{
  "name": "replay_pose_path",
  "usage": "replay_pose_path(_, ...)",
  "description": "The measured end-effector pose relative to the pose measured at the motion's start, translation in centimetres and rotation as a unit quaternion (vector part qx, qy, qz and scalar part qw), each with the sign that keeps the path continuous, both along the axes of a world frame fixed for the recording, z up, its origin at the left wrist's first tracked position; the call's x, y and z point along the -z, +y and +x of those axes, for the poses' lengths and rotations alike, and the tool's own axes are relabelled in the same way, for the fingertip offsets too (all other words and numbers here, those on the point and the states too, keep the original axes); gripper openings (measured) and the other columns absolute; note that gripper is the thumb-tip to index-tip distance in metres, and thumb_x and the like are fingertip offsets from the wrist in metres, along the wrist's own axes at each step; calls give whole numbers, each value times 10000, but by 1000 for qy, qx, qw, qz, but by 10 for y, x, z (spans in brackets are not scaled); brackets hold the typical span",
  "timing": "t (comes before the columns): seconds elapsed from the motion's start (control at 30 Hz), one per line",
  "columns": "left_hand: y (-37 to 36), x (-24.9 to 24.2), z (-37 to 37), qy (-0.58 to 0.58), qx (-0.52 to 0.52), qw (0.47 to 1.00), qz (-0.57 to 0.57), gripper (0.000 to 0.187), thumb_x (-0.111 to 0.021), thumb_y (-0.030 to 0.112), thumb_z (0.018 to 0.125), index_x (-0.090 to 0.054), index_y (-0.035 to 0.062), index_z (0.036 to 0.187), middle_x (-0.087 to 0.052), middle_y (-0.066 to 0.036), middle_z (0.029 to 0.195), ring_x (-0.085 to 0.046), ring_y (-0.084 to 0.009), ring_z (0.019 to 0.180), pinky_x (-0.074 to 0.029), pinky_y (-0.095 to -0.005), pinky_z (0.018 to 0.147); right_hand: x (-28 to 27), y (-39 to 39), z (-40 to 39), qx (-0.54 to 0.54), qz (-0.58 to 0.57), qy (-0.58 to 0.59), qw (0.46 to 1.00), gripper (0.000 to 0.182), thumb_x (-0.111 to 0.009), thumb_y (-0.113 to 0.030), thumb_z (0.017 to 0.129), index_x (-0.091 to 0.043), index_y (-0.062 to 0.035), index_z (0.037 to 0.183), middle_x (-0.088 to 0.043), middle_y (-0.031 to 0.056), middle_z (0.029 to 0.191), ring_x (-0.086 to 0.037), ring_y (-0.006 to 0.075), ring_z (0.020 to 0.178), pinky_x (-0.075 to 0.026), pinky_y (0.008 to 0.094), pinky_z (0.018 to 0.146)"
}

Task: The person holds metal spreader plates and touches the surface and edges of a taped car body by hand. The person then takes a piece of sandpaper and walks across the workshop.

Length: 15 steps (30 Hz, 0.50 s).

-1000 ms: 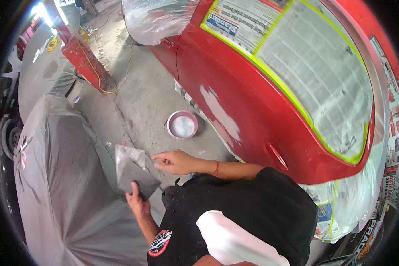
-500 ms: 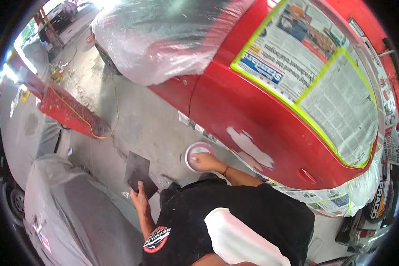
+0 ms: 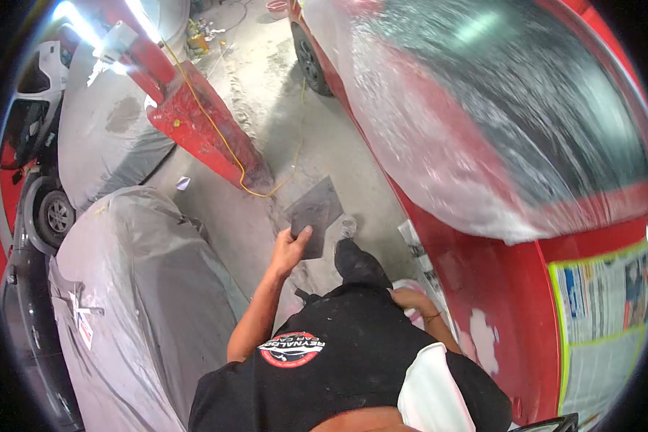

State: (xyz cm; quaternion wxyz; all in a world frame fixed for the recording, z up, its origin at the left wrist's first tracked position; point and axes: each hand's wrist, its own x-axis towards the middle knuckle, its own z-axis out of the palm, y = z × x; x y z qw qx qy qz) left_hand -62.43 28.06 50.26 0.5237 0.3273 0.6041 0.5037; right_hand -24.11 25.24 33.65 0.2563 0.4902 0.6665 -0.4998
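My left hand (image 3: 290,249) is closed on a dark grey sheet of sandpaper (image 3: 317,210), thumb on top, held out over the floor. The sheet looks creased or doubled, with one corner hanging lower. My right hand (image 3: 409,298) is low at my right side, partly behind my black shirt, with its fingers mostly hidden. It is at a pale bucket (image 3: 412,284), of which only part shows. Beside that arm, the red car door (image 3: 515,288) has a whitish filler patch (image 3: 484,340).
Clear plastic (image 3: 439,144) covers the front of the red car on the right, and taped newspaper (image 3: 605,302) masks its window. A grey covered vehicle (image 3: 137,252) stands to the left. Ahead is a red post (image 3: 209,129) with a yellow cord (image 3: 216,122).
My view has turned left and my body has shifted forward along the car. The sandpaper stays in my left hand. My right hand, earlier plainly in the bucket, is now partly hidden.
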Motion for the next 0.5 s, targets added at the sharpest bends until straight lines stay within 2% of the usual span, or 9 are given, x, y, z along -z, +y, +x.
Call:
replay_pose_path(0.03,23,6,-10,3,-5,1000,-5,281,-646,257,980,-689,-13,1042,-668,22,914,-548,-75,801,-470,-282,720,-39,25,14,-5,-5,3,1000,543,-429,-457,1023,-675,15,1130,-674,273,1114,-657,413,1015,-486,488,920)
replay_pose_path(0.1,80,21,-34,-12,-3,1000,-7,287,-642,244,982,-685,-27,1064,-676,8,941,-567,-92,818,-478,-294,748,-148,123,-77,-51,21,50,997,503,-477,-436,1011,-649,13,1158,-665,291,1111,-618,448,1086,-491,466,903)
replay_pose_path(0.17,145,26,-58,-51,-16,999,-7,299,-632,233,985,-669,-31,1121,-675,-6,1013,-582,-117,871,-484,-308,791,-179,187,-126,-72,152,147,975,487,-505,-405,1000,-610,19,1216,-654,292,1119,-609,448,1101,-471,487,935)
replay_pose_path(0.23,209,50,-78,-86,-121,987,65,315,-621,237,988,-650,-17,1172,-664,-16,1067,-581,-127,917,-482,-319,828,-232,250,-191,-64,271,204,939,473,-538,-385,990,-576,-17,1284,-648,271,1155,-608,445,1087,-469,489,943)
replay_pose_path(0.27,240,73,-97,-52,-112,991,53,334,-613,241,990,-633,-9,1210,-654,-19,1104,-569,-118,959,-474,-317,860,-253,283,-223,-67,303,228,923,469,-554,-374,987,-571,-26,1301,-645,260,1178,-611,433,1094,-471,483,950)
replay_pose_path(0.33,291,98,-125,-56,-110,992,-7,321,-618,260,984,-650,-11,1152,-663,-24,1026,-581,-130,880,-490,-342,769,-279,332,-272,-82,307,245,916,468,-569,-362,983,-566,-34,1317,-643,249,1201,-614,422,1100,-473,478,957)
replay_pose_path(0.4,335,111,-145,-47,-127,990,-37,326,-624,270,979,-654,-19,1127,-666,-32,1001,-584,-137,849,-491,-352,733,-293,376,-309,-51,339,408,846,463,-600,-331,969,-564,-38,1326,-640,229,1234,-612,415,1112,-475,463,967)
replay_pose_path(0.47,391,133,-171,107,-178,961,-182,371,-634,299,968,-648,-55,1081,-662,-57,923,-565,-143,792,-480,-372,676,-283,415,-330,-66,267,426,862,463,-606,-331,965,-570,-38,1322,-641,226,1234,-615,410,1106,-478,458,966)
replay_pose_path(0.5,416,174,-181,83,-259,944,-185,436,-630,332,955,-640,-81,1097,-699,-144,983,-646,-228,854,-508,-406,748,-276,436,-339,-81,205,441,870,462,-612,-332,961,-576,-39,1317,-642,223,1235,-619,404,1100,-481,452,964)
